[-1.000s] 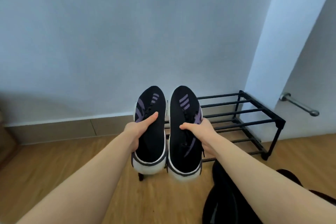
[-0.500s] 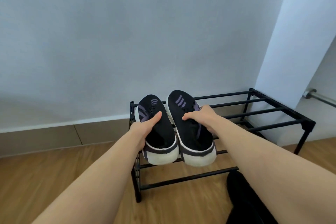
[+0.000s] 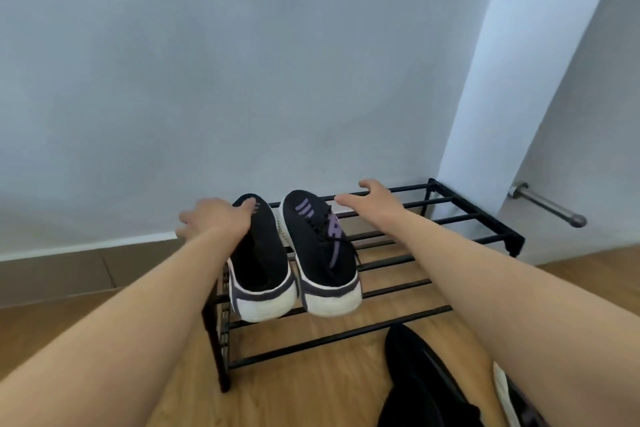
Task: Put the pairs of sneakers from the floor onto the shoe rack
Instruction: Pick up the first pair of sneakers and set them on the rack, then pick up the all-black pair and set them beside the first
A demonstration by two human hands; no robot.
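Note:
Two black sneakers with purple stripes and white soles stand side by side on the left end of the black metal shoe rack (image 3: 460,218), toes toward the wall. My left hand (image 3: 216,218) hovers over the left sneaker (image 3: 259,260), fingers spread, thumb touching its toe. Beside the right sneaker (image 3: 322,253), my right hand (image 3: 375,201) is lifted off it with fingers apart and holds nothing.
The rack stands against a pale grey wall on a wooden floor (image 3: 311,381). A white pillar (image 3: 519,80) rises at its right end, with a metal doorstop (image 3: 550,206) beyond. Dark shoes (image 3: 426,385) lie on the floor at lower right.
Both hands carried the pair forward, set it on the rack's top shelf, then let go and opened. The sneakers now rest on the bars.

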